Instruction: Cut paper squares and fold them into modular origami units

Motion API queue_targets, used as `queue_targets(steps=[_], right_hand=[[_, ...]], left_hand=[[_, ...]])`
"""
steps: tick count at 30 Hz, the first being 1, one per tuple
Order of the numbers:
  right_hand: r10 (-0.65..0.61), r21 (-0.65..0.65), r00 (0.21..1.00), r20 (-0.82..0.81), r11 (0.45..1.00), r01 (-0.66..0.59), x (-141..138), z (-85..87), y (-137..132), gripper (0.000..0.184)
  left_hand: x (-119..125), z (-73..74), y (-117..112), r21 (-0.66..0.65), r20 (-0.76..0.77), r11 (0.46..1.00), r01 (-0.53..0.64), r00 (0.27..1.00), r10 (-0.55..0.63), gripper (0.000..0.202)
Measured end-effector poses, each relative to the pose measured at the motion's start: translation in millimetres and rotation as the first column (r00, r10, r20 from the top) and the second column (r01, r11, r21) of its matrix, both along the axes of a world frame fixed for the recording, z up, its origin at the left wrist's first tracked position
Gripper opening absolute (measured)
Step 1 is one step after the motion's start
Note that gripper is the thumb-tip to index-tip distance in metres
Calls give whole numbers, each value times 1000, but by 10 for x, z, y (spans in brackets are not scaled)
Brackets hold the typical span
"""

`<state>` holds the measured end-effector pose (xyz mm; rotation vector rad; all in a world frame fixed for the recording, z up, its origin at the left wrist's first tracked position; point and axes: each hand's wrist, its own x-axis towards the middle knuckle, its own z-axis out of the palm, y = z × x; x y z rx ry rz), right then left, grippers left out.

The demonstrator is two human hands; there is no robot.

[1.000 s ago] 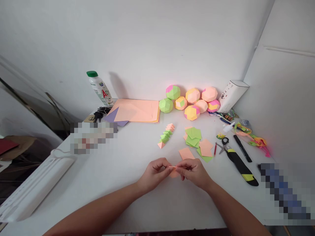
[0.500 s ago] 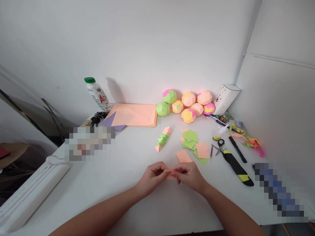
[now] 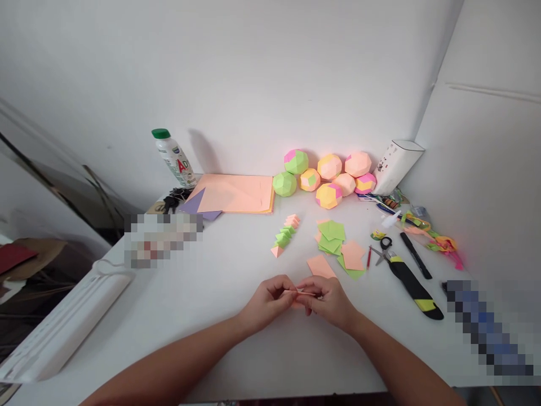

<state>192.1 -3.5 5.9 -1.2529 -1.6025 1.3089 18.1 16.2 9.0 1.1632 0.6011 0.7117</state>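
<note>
Near the front middle of the table, my left hand (image 3: 274, 300) and my right hand (image 3: 330, 299) meet, both closed in a pinch on one small piece of peach paper (image 3: 305, 293). Fingers hide most of that paper, so its folds are hard to make out. Just beyond my right hand lies a flat peach paper square (image 3: 322, 266). Behind it is a loose pile of green and peach paper squares (image 3: 332, 237). To the left of the pile runs a row of small folded green and peach paper pieces (image 3: 286, 234).
Several faceted paper balls (image 3: 329, 195) are stacked against the wall, beside large peach sheets (image 3: 236, 193). A white bottle (image 3: 175, 160) stands back left. Scissors (image 3: 382, 251), a black-and-yellow cutter (image 3: 416, 287) and a black pen (image 3: 416, 255) lie right. A white power strip (image 3: 71, 327) lies left.
The camera view has shifted slightly, so the table things appear a little further right. Both hands stay together on the peach paper, and my right fingers have moved slightly, showing more of it.
</note>
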Motion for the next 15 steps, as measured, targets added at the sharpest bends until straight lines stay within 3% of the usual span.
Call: queue_targets(steps=[8, 15], right_hand=[[11, -8, 1000, -27, 1000, -12, -23, -19, -7, 21], [-28, -58, 1000, -11, 998, 28, 49, 23, 8, 23]], left_hand=[[19, -9, 6, -24, 4, 1000, -17, 1000, 17, 23], [-34, -96, 26, 40, -169, 980, -197, 965, 201, 22]])
